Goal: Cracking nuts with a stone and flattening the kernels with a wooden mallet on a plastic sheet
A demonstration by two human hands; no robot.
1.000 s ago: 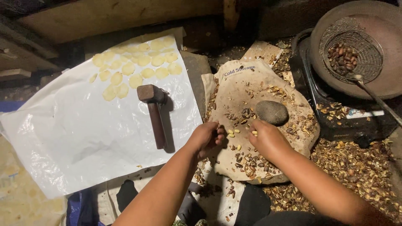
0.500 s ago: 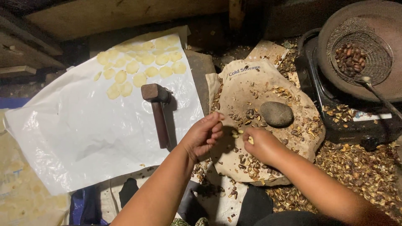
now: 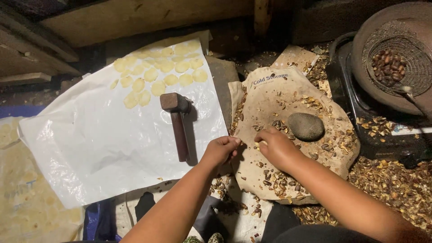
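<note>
From the head camera I saw my left hand [image 3: 221, 150] curled loosely at the edge of the cloth-covered slab [image 3: 288, 94], fingers drawn in narrow with the tips pinched together; whether anything sat between them I could not tell. My right hand [image 3: 275, 146] lay just beside it on the slab, fingers closed around a small pale kernel [image 3: 261, 143] that peeked out at the thumb side. The two hands were near each other but not touching. A smooth grey stone [image 3: 306, 126] rested on the cloth just beyond my right hand, close to the knuckles, and broken brown shells [image 3: 281, 184] lay scattered over the cloth around and below both hands, thickest along the near edge under my right forearm. To the left, a wooden mallet [image 3: 177, 123] lay flat on a white plastic sheet [image 3: 90, 144], head away from me and handle end pointing toward my left hand, near it yet apart. At the far end of that sheet a cluster of flattened pale yellow discs [image 3: 157, 74] was spread out, well apart from my hands. At upper right a round wire sieve [image 3: 396, 65] holding dark brown nuts [image 3: 387, 63] sat in a large pan over a black burner [image 3: 382, 135], and more shell litter [image 3: 396, 184] covered the floor in front of the burner.
</note>
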